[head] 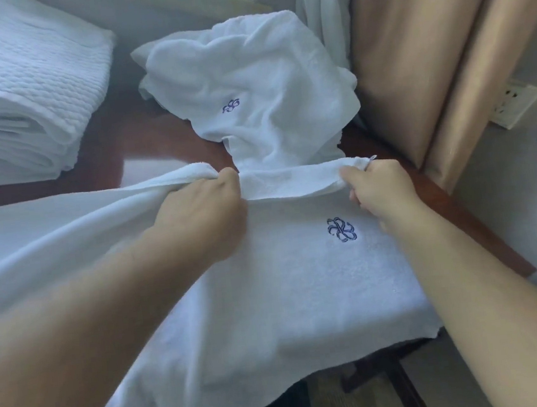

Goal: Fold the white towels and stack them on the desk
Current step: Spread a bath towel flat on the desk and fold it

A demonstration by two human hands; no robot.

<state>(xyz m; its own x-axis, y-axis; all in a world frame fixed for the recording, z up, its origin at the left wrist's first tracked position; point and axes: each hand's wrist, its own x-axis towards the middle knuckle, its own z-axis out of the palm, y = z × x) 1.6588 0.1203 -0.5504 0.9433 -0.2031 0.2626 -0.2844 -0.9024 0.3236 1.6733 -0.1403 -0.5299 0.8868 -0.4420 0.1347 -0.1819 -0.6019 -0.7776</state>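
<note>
A large white towel [289,287] with a blue embroidered emblem lies spread over the dark wooden desk [160,128], its near edge hanging off the front. My left hand [208,209] grips the towel's far edge near the middle, bunching the cloth. My right hand [378,188] pinches the same edge at its right corner. Behind them a second white towel [248,82], also with a blue emblem, lies crumpled on the desk.
A stack of folded white quilted linen [17,93] sits at the desk's left. Beige curtains [427,54] and a white sheer hang at the right. A wall socket [515,104] is beside them. The desk's right edge runs diagonally past my right wrist.
</note>
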